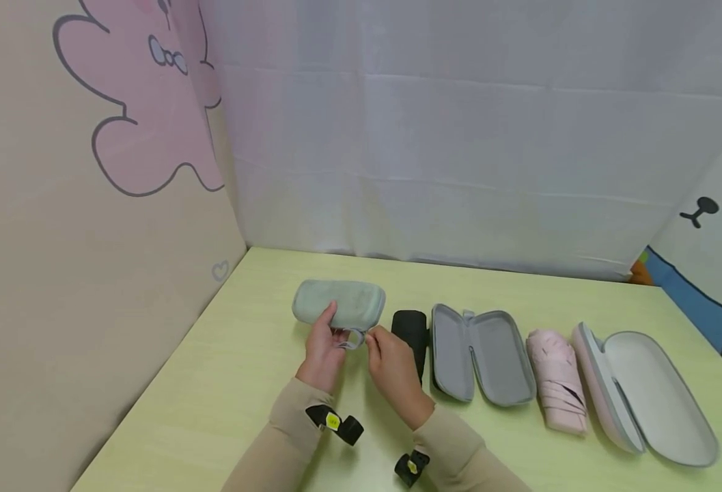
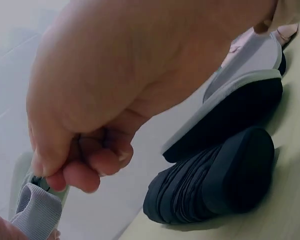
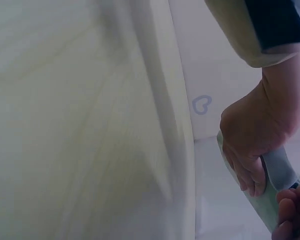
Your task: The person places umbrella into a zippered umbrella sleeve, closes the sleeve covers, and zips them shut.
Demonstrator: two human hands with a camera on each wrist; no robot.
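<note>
A pale green glasses-style case [image 1: 343, 301], closed, is held up over the table in my left hand [image 1: 324, 355], the thumb lying across its near face. From the case's near edge hangs a grey ribbed strap loop [image 2: 37, 212]. My right hand [image 1: 394, 365] pinches at the case's lower right corner, beside the loop; the small piece between the fingertips is hidden, probably the zipper end. In the right wrist view the left hand [image 3: 260, 122] wraps the green case, with the right fingertips [image 3: 286, 212] close to the strap.
Right of my hands lies a folded black umbrella [image 2: 210, 182]. Beyond it are an open grey-lined case [image 1: 503, 359], a folded pink umbrella [image 1: 557, 383] and an open pink case with pale lining [image 1: 662, 396]. A wall [image 1: 170, 239] borders the table's left side.
</note>
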